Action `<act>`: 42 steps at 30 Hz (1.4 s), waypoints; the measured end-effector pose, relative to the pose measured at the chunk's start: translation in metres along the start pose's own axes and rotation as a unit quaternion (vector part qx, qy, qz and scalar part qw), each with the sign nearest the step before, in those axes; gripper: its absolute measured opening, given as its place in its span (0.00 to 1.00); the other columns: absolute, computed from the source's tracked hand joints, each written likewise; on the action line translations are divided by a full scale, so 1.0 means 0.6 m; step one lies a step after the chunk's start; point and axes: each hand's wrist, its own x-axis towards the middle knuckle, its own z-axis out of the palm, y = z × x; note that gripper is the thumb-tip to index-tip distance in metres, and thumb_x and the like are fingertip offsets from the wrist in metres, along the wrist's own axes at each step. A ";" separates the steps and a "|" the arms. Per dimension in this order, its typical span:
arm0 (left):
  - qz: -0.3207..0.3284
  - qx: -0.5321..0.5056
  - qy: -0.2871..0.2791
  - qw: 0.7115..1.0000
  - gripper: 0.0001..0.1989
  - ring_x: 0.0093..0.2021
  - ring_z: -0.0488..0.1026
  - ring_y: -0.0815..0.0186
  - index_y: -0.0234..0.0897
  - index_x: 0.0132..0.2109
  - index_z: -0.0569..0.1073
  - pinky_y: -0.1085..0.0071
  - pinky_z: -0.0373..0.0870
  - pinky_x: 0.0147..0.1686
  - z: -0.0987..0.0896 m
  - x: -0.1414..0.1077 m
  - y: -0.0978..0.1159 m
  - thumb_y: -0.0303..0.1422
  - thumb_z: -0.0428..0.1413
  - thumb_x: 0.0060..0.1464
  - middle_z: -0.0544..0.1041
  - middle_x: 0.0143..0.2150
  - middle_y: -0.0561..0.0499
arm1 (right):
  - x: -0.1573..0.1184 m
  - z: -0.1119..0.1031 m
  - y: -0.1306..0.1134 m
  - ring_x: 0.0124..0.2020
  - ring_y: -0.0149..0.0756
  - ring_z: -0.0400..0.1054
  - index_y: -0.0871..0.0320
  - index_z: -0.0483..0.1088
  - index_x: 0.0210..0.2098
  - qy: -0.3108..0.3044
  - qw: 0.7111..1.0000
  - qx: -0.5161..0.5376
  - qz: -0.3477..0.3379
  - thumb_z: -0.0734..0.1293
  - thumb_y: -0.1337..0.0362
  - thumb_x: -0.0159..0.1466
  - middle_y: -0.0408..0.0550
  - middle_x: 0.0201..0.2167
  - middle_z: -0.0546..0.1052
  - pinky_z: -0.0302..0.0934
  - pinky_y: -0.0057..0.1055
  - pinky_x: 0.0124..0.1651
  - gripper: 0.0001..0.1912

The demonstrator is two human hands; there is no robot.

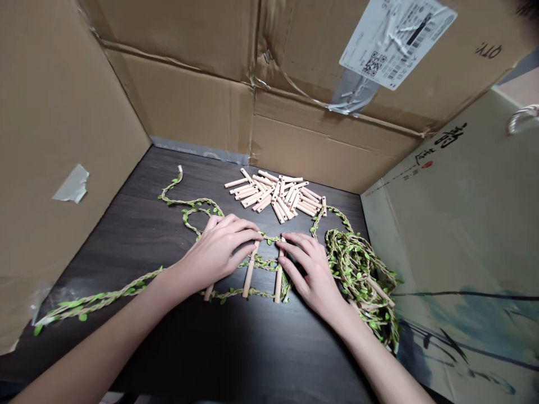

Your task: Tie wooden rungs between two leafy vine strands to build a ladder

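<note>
"What do we see?"

"Our left hand (217,252) and right hand (311,275) lie open, palms down, on soft leaf twine (261,262) running across wooden pegs (250,269)."

"Where do we grip?"

"Probably the stiff, light pegs, mid-shaft; the twine flops."

Left hand (217,252), right hand (309,275) on leaf twine (356,269), wooden dowels (250,270) between.

Upside-down "QTY" was printed on the cardboard wall (488,51); nearby, a white label (393,42) bore a QR code (373,63) and barcode (419,28), its small print illegible; black calligraphy (450,136) and a red seal (426,164) marked the pale green carton (438,224), unreadable
</note>
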 end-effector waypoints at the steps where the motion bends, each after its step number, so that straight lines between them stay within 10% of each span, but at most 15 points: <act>1: -0.006 -0.011 -0.004 1.000 0.11 0.54 0.70 0.56 0.45 0.54 0.76 0.58 0.57 0.51 -0.001 0.001 0.000 0.36 0.51 0.71 0.78 0.56 0.51 | 0.000 0.000 0.000 0.64 0.46 0.64 0.52 0.69 0.61 0.004 1.000 0.010 0.003 0.65 0.61 0.74 0.51 0.61 0.74 0.59 0.48 0.65 0.17; 42: -0.058 -0.003 0.081 0.995 0.13 0.45 0.70 0.57 0.37 0.39 0.75 0.58 0.57 0.46 0.025 0.009 -0.028 0.34 0.49 0.71 0.78 0.42 0.47 | 0.058 0.047 -0.014 0.45 0.43 0.65 0.55 0.79 0.38 0.076 0.995 0.002 0.059 0.68 0.60 0.71 0.49 0.41 0.77 0.58 0.43 0.48 0.09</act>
